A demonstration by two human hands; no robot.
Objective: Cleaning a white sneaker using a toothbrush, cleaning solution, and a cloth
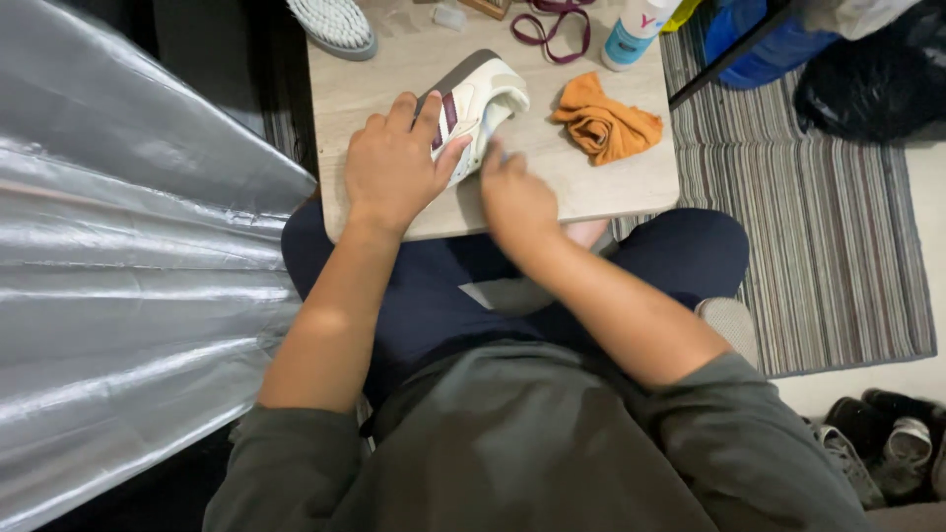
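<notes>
The sneaker (473, 103), white with dark red stripes, lies on its side near the middle of the small wooden bench (611, 177) across the person's lap; all positions below are given relative to it.

Far left of the sneaker, a silver foil sheet (128, 276) hangs in folds. Above and left of it, a white scrub brush (335, 25) rests at the bench edge.

The left hand (394, 163) lies flat over the sneaker's heel half, fingers (426, 106) spread and pressing down, apparently to pin it against sliding. The right hand (514, 197) meets the sneaker's lower edge just right of the left hand, fingertips bunched; whether they pinch anything cannot be told.

Above the sneaker lies a dark red lace (552, 25). To its right sits a crumpled orange cloth (606, 123), with a spray bottle (636, 30) above that, both within reach. Further right, a striped rug (808, 217) covers the floor
</notes>
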